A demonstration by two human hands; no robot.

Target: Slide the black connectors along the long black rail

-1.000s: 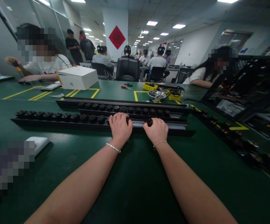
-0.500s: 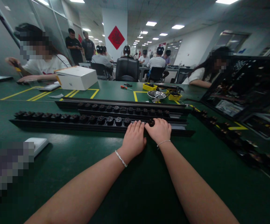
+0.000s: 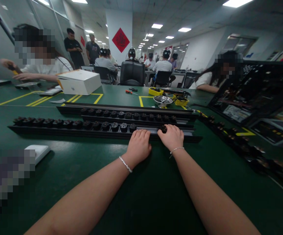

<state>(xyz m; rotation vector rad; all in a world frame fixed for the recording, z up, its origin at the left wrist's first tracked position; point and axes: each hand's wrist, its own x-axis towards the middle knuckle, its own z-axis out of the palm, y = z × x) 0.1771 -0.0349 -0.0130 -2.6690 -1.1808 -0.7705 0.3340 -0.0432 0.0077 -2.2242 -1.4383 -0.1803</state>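
Observation:
A long black rail (image 3: 46, 130) lies across the table before me, with a row of black socket modules (image 3: 105, 126) sitting in its channel. My left hand (image 3: 139, 143) is closed over the rail's front edge, just right of the last module in the row, its fingers side by side on top. Farther right along the same channel, my right hand (image 3: 172, 137) is closed on a single dark socket module (image 3: 163, 129), partly hidden by the fingers. Bare pale channel shows between the two hands. Behind this rail lies a second black rail (image 3: 190, 121), also bearing several modules.
More modules lie in a row (image 3: 239, 140) at right, near a large dark open case (image 3: 254, 88). A steel bowl (image 3: 163, 101), yellow bins (image 3: 155, 91), a screwdriver (image 3: 131, 92) and a white box (image 3: 80, 81) stand farther back. Co-workers sit left and right.
My right hand has slid a little rightward along the rail with the module. The left hand has dropped back slightly, and the gap between the hands is wider.

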